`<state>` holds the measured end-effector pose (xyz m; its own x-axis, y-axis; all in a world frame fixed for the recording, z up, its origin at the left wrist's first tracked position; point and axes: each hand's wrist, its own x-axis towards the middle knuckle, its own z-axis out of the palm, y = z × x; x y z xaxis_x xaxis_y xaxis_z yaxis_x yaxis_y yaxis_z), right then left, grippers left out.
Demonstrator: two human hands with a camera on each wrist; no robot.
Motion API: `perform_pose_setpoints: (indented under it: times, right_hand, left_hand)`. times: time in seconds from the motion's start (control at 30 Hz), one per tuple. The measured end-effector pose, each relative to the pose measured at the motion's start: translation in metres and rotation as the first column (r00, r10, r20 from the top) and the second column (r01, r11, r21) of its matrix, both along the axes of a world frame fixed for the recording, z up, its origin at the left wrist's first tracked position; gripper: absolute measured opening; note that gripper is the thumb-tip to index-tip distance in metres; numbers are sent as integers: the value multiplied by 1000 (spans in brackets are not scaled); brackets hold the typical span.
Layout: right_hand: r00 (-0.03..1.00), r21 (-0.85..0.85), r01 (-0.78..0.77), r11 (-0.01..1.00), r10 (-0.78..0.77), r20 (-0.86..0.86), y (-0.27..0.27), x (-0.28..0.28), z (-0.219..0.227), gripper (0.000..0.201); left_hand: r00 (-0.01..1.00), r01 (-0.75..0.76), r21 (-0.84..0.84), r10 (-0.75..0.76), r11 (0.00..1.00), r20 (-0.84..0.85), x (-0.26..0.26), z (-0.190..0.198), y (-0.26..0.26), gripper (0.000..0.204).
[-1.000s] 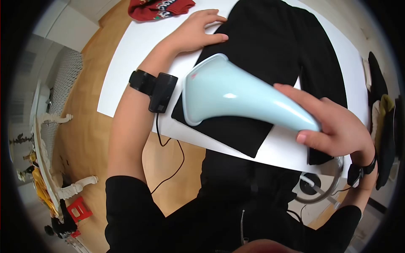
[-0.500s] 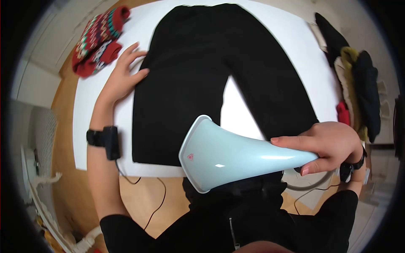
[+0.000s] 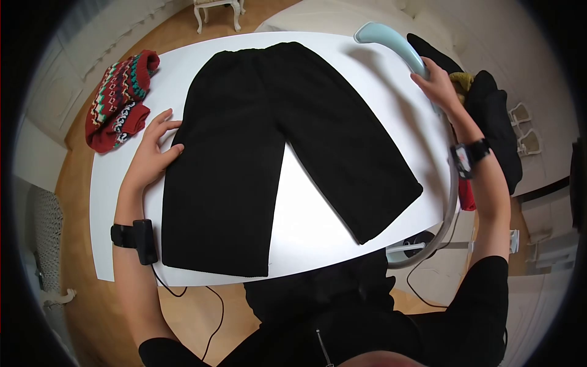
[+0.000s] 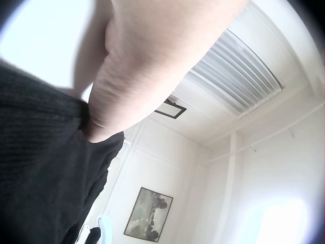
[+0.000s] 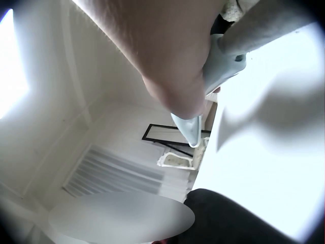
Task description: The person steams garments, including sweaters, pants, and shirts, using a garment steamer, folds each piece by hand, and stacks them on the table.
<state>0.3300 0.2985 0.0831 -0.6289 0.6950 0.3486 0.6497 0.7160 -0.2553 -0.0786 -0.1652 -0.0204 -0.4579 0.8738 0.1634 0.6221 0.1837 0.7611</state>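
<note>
Black trousers (image 3: 232, 153) lie spread on a white table (image 3: 312, 226), waistband at the far side and legs towards me. At their left edge rests my left hand (image 3: 148, 156), its fingers spread and thumb touching the cloth. My right hand (image 3: 439, 84) grips the handle of a pale blue garment steamer (image 3: 391, 41), held up over the table's far right, its head pointing left. A grey hose (image 3: 454, 192) runs from it down past the table's right side. In the right wrist view the palm hides part of the steamer (image 5: 190, 132).
A folded red patterned knit (image 3: 119, 101) lies at the table's left edge. Dark and olive clothes (image 3: 489, 116) hang beyond the right edge. The steamer's base (image 3: 419, 244) stands below the near right edge. Thin cables (image 3: 214, 324) hang from the wrist cameras.
The steamer has moved from low over the near trouser legs, away from me to the far right. My left hand stays at the trousers' left edge. The head view has shifted, showing the whole trousers.
</note>
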Motion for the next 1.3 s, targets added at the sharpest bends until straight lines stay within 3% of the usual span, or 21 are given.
perform_pose_setpoints:
  times: [0.1,0.2,0.37,0.43,0.53,0.87,1.07,1.13,1.17,1.2,1.23,1.27,1.3]
  right_hand:
    - [991,85,106,991,-113,75,21,-21,-15,50]
    - [980,45,179,983,-182,78,36,-41,-28,50]
    - [978,74,208,975,-209,4,63,-62,-55,50]
    - [974,157,216,964,-223,28,78,-65,-62,49]
    - [954,128,273,954,-285,89,77,-73,-58,48]
    - [953,128,282,951,-293,76,91,-83,-70,47]
    - [955,119,239,964,-255,150,67,-68,-65,60]
    - [995,478,70,875,-93,25,55,-74,-64,66]
    - [986,453,-118,883,158,-52,49,-80,-60,64]
    - [906,432,-305,849,399,-144,37,-87,-55,62]
    - [847,255,-454,854,502,-173,2,-96,-43,51]
    - [756,70,-621,781,620,-212,-17,-106,-42,46]
    - [711,-2,-690,724,678,-189,-37,-115,-44,46]
  left_hand:
    - [1000,10,8,-10,1000,-11,-1,0,0,48]
    - [1000,14,18,-13,1000,-27,0,3,-2,48]
    - [1000,8,11,-7,1000,-27,-1,1,-1,46]
    - [999,5,-6,-6,1000,-40,0,2,2,46]
    - [998,30,29,-29,999,-51,4,4,2,47]
    - [999,33,-22,-34,999,-29,-1,0,2,49]
    - [999,23,15,-22,1000,-45,0,-1,2,49]
    - [997,40,28,-38,999,-74,-1,-5,5,50]
    - [993,48,36,-44,998,-107,-3,-6,2,51]
    - [976,45,28,-38,999,-212,-3,-6,2,52]
    - [971,35,8,-32,999,-238,-2,-4,2,53]
    - [962,27,-10,-29,1000,-271,0,-1,1,54]
    - [963,25,-15,-29,1000,-270,-1,-1,2,55]
